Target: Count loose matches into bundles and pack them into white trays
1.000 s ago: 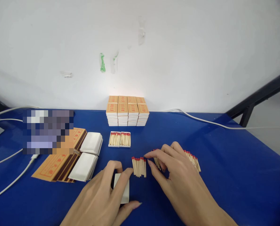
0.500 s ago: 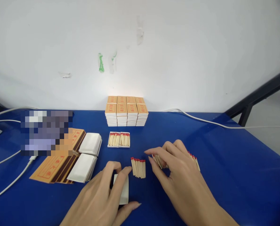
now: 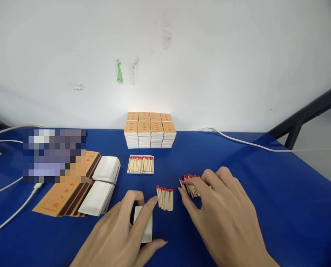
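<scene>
My left hand [image 3: 119,226] is curled around a white matchbox tray [image 3: 147,230] on the blue table, its index finger lying across the tray and its thumb by the near end. That fingertip reaches the left edge of a small row of red-tipped matches [image 3: 165,198]. To the right, my right hand [image 3: 221,207] bends over a larger heap of matches [image 3: 193,189], with thumb and index finger closing about the sticks at its left end. The hand hides the rest of that heap. Beyond the small row, two trays filled with matches [image 3: 141,164] stand side by side.
A stack of orange-topped matchboxes [image 3: 150,129] stands against the wall. On the left lie stacked white trays [image 3: 105,168] and flat orange matchbox sleeves [image 3: 59,196], beside a blurred-out object [image 3: 54,155]. White cables [image 3: 237,142] cross the table's far edge and left side.
My right hand has shifted right, its index finger drawn back onto the heap. More of the heap's left part shows, while its right end is now covered. My left hand stays in place.
</scene>
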### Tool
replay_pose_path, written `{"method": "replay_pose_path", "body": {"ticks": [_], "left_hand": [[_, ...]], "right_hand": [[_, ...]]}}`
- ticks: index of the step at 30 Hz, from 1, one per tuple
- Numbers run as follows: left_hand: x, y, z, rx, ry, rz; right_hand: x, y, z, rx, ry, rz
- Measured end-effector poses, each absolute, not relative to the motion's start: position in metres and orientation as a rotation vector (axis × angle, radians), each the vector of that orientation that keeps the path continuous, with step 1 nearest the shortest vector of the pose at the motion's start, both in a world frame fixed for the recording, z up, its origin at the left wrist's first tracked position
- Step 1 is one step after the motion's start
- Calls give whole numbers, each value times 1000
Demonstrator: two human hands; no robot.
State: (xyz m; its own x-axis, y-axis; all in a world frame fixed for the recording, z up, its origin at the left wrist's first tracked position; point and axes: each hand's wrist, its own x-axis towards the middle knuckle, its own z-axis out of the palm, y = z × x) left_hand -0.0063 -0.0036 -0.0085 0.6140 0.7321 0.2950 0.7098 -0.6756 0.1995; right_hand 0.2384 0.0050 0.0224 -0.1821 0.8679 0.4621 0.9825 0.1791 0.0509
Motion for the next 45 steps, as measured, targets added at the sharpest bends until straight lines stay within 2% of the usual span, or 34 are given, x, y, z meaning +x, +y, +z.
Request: {"method": "replay_pose_path", "body": {"ticks": [7,15,29,45], "left_hand": [[-7,-4,-9,2757,1239,546],[-4,-3,-4,2813,1222,659],[-3,-1,-2,2800,1232,614],[-2,-1,-3,2786,1246,647]], "right_hand": [[239,6,21,-1743,-2150,-463],[242,5,19,-1744,-2098,-274],[228,5,25,-1666,-2002,-2],[210,4,14,-1669,-2027,109]]}}
